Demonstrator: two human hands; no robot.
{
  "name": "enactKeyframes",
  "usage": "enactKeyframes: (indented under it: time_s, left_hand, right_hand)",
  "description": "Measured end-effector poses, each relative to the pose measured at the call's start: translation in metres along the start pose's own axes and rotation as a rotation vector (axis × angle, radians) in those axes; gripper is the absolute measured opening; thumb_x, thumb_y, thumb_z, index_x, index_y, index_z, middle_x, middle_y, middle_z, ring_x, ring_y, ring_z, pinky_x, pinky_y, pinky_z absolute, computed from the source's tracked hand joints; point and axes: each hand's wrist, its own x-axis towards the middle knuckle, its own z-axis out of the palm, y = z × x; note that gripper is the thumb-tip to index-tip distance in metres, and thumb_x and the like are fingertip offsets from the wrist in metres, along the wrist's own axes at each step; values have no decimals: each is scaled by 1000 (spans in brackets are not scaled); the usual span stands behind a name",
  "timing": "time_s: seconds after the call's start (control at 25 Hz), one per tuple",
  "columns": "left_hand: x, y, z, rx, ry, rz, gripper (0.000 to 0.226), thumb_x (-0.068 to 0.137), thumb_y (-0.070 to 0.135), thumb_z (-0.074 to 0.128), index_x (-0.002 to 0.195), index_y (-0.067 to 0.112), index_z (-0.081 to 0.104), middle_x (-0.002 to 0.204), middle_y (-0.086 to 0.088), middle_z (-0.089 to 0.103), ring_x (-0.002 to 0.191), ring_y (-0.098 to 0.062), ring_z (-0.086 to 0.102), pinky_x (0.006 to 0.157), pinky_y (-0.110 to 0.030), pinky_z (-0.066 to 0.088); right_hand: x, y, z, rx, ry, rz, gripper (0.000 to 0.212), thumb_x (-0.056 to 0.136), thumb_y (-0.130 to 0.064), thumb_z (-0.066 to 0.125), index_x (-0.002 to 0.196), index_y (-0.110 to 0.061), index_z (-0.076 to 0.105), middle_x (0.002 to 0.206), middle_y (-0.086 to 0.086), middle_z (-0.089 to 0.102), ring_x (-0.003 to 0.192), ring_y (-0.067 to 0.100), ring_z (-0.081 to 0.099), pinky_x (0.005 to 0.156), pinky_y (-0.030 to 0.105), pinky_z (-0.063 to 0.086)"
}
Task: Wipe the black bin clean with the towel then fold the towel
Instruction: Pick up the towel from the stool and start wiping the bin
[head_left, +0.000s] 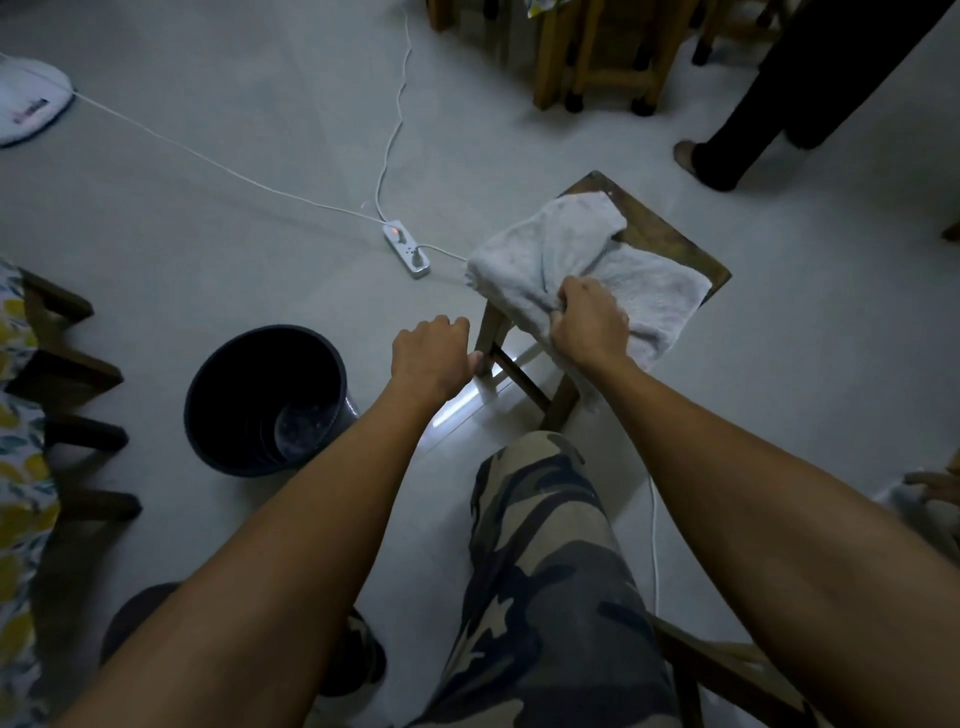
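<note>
Gripping the towel (571, 260): right hand (589, 325) is fisted on a bunched fold near the towel's middle-front, knuckles up, forearm stretched forward and slightly left from the lower right of the view. Cloth gathers into creases that run out from the fist.

Left hand (431, 353) is out in front at about the same reach, palm down, fingers curled loosely, holding nothing. It hovers just beside the near-left leg of the stool (670, 239); the thumb looks close to the leg, but contact can't be confirmed from this angle.

Towel is pale grey, spread over most of the wooden stool's seat. Its near edge hangs off the front, and the far corner is flipped back, so dark wood shows along the right and far edges.

Black bin (265, 400) stands upright on the tiled floor (234, 130), open mouth toward the camera, left of the left forearm and well apart from the towel. Neither hand touches it. Pale smudges show on its inner bottom.

Camo-trousered knee (540, 545) sits between the two forearms. White power strip (408, 248) lies on the floor beyond the hands, left of the stool, with its indicator lit.
</note>
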Motion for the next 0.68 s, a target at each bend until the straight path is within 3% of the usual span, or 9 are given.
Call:
enactKeyframes:
  time_s: [0.08,0.36,0.48,0.6,0.68]
  left_hand:
    - [-11,-6,-6,-10,12,-13,46,96,52,51,126,17,56,116,-7,64,100,-28,63,80,-41,51]
    - [-55,-52,-31,-3,64,-92,45,97,50,49,128,17,56,120,-7,63,106,-30,63,82,-41,49]
    - [-81,-84,-29,-20,60,-163,45,96,51,49,127,18,56,121,-7,63,108,-30,62,83,-42,50]
    - [-104,-115,-16,-46,34,-219,44,95,50,51,123,17,58,119,-8,63,108,-31,61,82,-42,49]
    - [-113,-132,-7,-67,20,-247,42,94,50,51,120,17,59,117,-9,63,105,-32,61,80,-42,48]
  right_hand:
    - [-7,-9,-1,45,-58,-55,7,94,-22,61,96,-20,54,107,5,59,99,26,57,90,50,52]
    - [-34,-72,5,186,-106,-165,11,102,-20,55,111,-15,59,109,8,65,97,25,64,81,43,56]
    - [-46,-112,14,168,-139,-252,11,104,-22,50,110,-15,56,105,9,65,89,26,65,74,45,58]
    - [-59,-146,36,75,-189,-323,15,105,-24,45,111,-12,53,107,14,60,88,32,62,66,40,50]
    - [-67,-161,51,4,-204,-306,13,103,-25,49,113,-15,50,110,12,58,91,32,63,70,41,51]
